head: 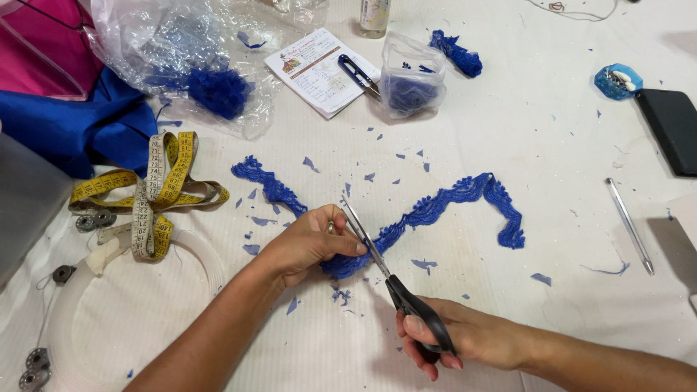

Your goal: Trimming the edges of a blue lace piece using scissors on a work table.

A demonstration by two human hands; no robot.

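A long strip of blue lace trim (435, 207) winds across the white table cover (508, 109). My left hand (308, 243) pinches the lace near its middle and holds it against the table. My right hand (454, 337) grips black-handled scissors (396, 279) by the handles. Their metal blades point up and left and meet the lace right beside my left fingertips. Small blue fabric scraps (254, 221) lie scattered around both hands.
A yellow tape measure (156, 192) lies coiled at the left beside blue cloth (80, 123). Farther back are a plastic bag of blue lace (210, 87), a small clear bag (410, 76), thread snips (357, 74) on a card, a pen (629, 225) and a black phone (671, 131).
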